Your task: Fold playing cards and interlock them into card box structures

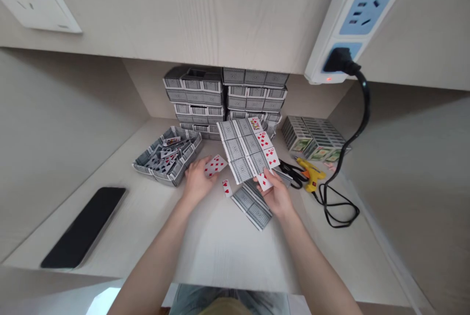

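Beneath the card panel we see the pale, smooth desk. Behind the panel rise stacked boxes with grey patterned walls of playing cards; the panel hides part of their lower tiers. Above and right of it hangs a white plastic power strip with blue sockets. Far left lies a flat, dark, glossy phone; nearer on that side sits a card-walled tray of loose cards. Right of the panel and behind it we find boxy card packs, partly crossed by a black cord that curls onto the desk.

The panel itself, joined grey card backs edged with red diamond faces, is pinched at its near right corner by the right hand. Left of the panel, the left hand curls about a diamond card; whether it pinches, we cannot tell. Just right of the panel, a yellow glue gun and black-handled scissors crowd the desk. Partly beneath it we note a flat card strip and, left of that, a narrow heart card.
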`<move>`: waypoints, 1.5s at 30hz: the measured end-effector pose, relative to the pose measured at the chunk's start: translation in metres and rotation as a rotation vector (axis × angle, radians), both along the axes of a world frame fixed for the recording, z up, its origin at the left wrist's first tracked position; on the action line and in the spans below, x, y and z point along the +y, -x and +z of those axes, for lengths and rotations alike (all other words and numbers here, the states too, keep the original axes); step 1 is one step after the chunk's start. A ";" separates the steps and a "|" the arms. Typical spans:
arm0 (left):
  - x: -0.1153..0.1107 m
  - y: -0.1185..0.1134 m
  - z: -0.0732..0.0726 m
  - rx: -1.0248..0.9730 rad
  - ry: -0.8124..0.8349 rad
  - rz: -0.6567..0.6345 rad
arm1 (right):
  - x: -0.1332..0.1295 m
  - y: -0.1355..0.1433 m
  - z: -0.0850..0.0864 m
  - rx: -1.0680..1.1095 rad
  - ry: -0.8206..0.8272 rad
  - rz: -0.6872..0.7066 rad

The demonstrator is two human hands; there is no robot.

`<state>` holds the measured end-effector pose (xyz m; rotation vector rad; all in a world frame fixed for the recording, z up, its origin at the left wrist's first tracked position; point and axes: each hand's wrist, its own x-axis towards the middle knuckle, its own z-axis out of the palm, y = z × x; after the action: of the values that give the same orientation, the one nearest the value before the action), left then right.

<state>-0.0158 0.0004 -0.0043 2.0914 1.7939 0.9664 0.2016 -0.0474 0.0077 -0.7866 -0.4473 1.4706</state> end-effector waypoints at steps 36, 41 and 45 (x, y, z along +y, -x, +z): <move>-0.022 -0.029 0.012 -1.131 0.516 -0.306 | -0.007 -0.003 -0.003 -0.485 -0.090 0.104; -0.019 -0.029 0.017 -1.194 0.501 -0.127 | 0.000 -0.008 -0.006 -0.499 -0.070 -0.081; -0.016 -0.026 0.023 -1.298 0.390 -0.134 | 0.001 -0.008 -0.002 -0.458 -0.071 -0.107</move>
<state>0.0100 -0.0154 0.0183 0.8652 0.9808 1.3110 0.2092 -0.0462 0.0060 -1.0767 -0.7851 1.1639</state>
